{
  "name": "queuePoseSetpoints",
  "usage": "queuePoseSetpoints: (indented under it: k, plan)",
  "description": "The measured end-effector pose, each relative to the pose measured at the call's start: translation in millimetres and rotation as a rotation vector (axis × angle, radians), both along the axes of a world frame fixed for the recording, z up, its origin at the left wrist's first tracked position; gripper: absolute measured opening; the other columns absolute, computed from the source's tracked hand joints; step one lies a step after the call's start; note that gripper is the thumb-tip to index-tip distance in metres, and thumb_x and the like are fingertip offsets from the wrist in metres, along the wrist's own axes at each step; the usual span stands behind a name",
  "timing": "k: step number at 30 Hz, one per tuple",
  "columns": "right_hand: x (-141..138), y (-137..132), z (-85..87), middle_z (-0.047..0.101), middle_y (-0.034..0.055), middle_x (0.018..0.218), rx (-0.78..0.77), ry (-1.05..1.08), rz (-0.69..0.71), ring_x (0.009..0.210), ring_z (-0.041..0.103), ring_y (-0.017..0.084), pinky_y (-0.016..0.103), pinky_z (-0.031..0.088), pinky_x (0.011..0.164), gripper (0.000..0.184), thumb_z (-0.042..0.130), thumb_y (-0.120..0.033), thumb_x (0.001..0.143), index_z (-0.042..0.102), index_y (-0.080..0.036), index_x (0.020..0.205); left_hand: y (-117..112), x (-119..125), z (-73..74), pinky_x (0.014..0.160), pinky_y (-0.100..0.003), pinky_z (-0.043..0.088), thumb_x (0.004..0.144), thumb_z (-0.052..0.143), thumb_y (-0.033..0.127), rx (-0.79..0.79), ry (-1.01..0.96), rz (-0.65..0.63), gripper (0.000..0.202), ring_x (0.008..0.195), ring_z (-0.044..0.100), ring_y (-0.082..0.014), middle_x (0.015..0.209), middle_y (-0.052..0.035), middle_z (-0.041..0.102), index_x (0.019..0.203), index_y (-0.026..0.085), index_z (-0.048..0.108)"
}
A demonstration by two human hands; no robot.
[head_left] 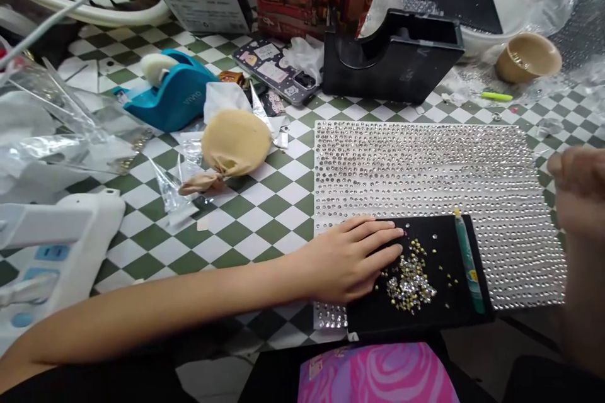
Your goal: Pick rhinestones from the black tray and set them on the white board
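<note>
My left hand [352, 258] lies flat with fingers stretched out on a black board [425, 320], its fingertips beside a small pile of gold and clear rhinestones [411, 286]. A green pen-like stick with a yellow tip [469, 264] rests along the board's right side. Under the board is a white sheet [425, 186] covered with rows of clear rhinestones. My right hand [581, 189] is raised at the right picture edge, blurred and partly cut off. Its fingers look curled in, and whether they hold anything is hidden.
Behind the sheet stands a black tape dispenser [392, 66], beside a phone [278, 69]. Left of them are a blue tape dispenser [172, 91] and a tan knotted pouch [236, 141]. A small tan bowl [529, 60] sits back right; a power strip [89, 227] lies left.
</note>
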State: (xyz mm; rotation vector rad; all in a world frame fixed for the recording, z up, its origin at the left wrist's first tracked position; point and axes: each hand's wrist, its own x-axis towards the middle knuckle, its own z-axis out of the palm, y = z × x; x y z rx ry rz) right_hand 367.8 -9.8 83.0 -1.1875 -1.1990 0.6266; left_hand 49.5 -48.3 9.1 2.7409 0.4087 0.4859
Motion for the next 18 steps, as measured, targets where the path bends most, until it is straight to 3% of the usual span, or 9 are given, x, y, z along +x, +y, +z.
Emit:
queuePoseSetpoints:
  k: [2,4,9,13,14,16,18]
  plan:
    - [4,5,-1.8,0.026,-0.0022,0.043,0.058,-0.155,0.108,0.048,0.039,0.007,0.03,0.03,0.049,0.041,0.067,-0.008,0.06,0.034,-0.017,0.037,0,0,0.6,0.112,-0.037,0.038,0.093,0.04,0.032,0.003,-0.001,-0.003,0.043,0.132,0.045,-0.0214,0.146,-0.0081,0.047,0.13,0.013,0.049]
    - [9,10,-4.8,0.03,-0.002,0.049,0.032,-0.199,0.194,0.05,0.04,0.006,0.027,0.027,0.044,0.048,0.076,-0.008,0.055,0.031,-0.016,0.039,0,0,1.7,0.112,-0.036,0.038,0.092,0.04,0.03,-0.001,0.003,0.004,0.043,0.132,0.044,-0.021,0.145,-0.0073,0.048,0.131,0.013,0.049]
    - [28,12,-14.4,0.014,-0.0078,0.043,-0.03,-0.01,-0.001,0.035,0.018,-0.001,0.022,0.007,0.032,0.066,0.078,-0.005,0.056,0.014,-0.017,0.046,1,1,2.6,0.112,-0.037,0.038,0.092,0.044,0.027,-0.02,0.015,0.029,0.041,0.13,0.045,-0.021,0.142,-0.0078,0.051,0.13,0.015,0.05]
    - [43,11,-17.0,0.007,-0.0089,0.037,0.002,-0.011,-0.024,0.03,0.013,-0.001,0.02,0.012,0.031,0.066,0.073,-0.006,0.059,0.009,-0.017,0.046,2,2,2.2,0.111,-0.036,0.038,0.092,0.042,0.025,-0.01,-0.001,0.027,0.039,0.129,0.046,-0.0201,0.141,-0.0064,0.052,0.129,0.016,0.051]
    - [47,11,-15.9,0.011,-0.0084,0.035,0.012,-0.018,-0.02,0.031,0.019,-0.001,0.02,0.019,0.032,0.064,0.073,-0.007,0.058,0.012,-0.016,0.043,2,2,2.3,0.111,-0.036,0.039,0.092,0.041,0.025,-0.005,-0.004,0.028,0.039,0.129,0.047,-0.02,0.141,-0.0062,0.052,0.129,0.016,0.051]
    - [61,14,-10.4,0.038,-0.0038,0.04,-0.004,-0.029,0.003,0.042,0.047,0.005,0.021,0.04,0.042,0.046,0.074,-0.01,0.055,0.031,-0.017,0.041,1,1,2.6,0.11,-0.037,0.039,0.093,0.04,0.025,0.0,-0.003,0.028,0.039,0.128,0.047,-0.0202,0.141,-0.0059,0.053,0.129,0.016,0.051]
    - [84,20,-0.2,0.068,0.0075,0.078,-0.068,-0.079,0.023,0.076,0.068,0.018,0.027,0.054,0.061,0.019,0.075,-0.014,0.056,0.058,-0.017,0.063,1,1,3.0,0.11,-0.037,0.04,0.092,0.04,0.025,-0.001,0.001,0.028,0.039,0.128,0.048,-0.0202,0.14,-0.0059,0.053,0.129,0.016,0.051]
